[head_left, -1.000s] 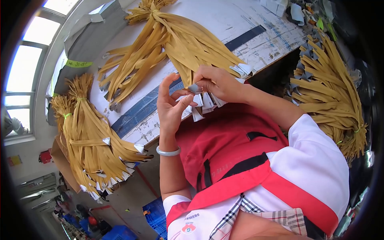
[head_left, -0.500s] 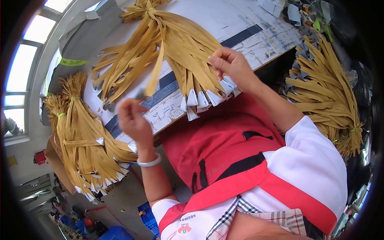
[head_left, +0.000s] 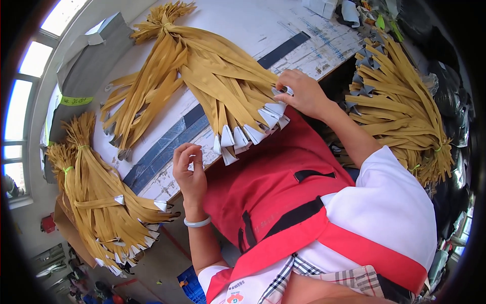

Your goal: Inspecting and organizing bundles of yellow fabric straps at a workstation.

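A worn white table [head_left: 233,25] spreads under a large tied bundle of tan strips [head_left: 217,66], which fans toward the person and lies between and ahead of both hands. Left of the table are more tied tan bundles [head_left: 96,187], well apart from either hand; to the right, beyond the right forearm, lies another tan bundle [head_left: 400,114] with grey ends. The right hand [head_left: 298,93] is at the large bundle's right edge, thumb and fingers pinching a small grey strip end [head_left: 278,92]. The left hand [head_left: 190,169] is raised near the table's front edge, released, its fingers loosely curled around nothing, apart from the bundle. Between the hands, the bundle's folded white tips [head_left: 254,134] reach over that edge, nearer the left hand at their leftmost
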`<action>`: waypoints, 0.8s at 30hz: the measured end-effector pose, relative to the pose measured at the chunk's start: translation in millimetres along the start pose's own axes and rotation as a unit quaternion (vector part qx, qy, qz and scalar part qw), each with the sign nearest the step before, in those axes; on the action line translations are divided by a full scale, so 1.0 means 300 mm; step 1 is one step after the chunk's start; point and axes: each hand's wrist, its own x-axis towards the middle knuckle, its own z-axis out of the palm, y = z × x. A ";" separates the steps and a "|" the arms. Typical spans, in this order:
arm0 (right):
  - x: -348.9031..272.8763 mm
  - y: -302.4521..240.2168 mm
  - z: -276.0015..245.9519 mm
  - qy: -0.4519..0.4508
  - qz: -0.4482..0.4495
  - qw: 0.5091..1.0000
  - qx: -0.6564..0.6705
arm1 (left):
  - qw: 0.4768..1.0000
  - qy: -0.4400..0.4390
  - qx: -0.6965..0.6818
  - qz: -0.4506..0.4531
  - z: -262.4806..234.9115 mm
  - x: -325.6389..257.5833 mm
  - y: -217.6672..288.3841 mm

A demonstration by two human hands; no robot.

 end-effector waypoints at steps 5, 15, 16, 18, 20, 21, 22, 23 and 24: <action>-0.015 0.073 0.040 0.034 -0.024 0.998 -0.038 | 0.997 -0.063 -0.018 0.028 0.056 0.015 0.046; 0.063 0.022 -0.022 -0.041 0.007 0.999 0.000 | 0.988 -0.118 -0.047 0.086 0.152 0.070 0.198; 0.053 0.029 -0.022 -0.065 -0.022 0.998 -0.007 | 0.988 -0.116 -0.052 0.086 0.157 0.072 0.201; 0.036 0.038 -0.014 -0.077 -0.034 0.995 -0.044 | 0.988 -0.113 -0.058 0.085 0.162 0.071 0.198; 0.012 0.061 0.003 -0.087 -0.043 0.992 -0.075 | 0.988 -0.137 -0.042 0.064 0.157 0.062 0.200; 0.000 0.080 0.019 -0.066 -0.049 0.991 -0.103 | 0.987 -0.139 -0.041 0.064 0.159 0.058 0.198; -0.002 0.087 0.029 -0.043 -0.055 0.989 -0.132 | 0.986 -0.147 -0.043 0.060 0.157 0.057 0.188; 0.001 0.093 0.033 -0.040 -0.054 0.989 -0.131 | 0.985 -0.155 -0.045 0.057 0.154 0.058 0.183; 0.005 0.097 0.034 -0.018 -0.040 0.995 -0.093 | 0.985 -0.156 -0.042 0.059 0.149 0.061 0.184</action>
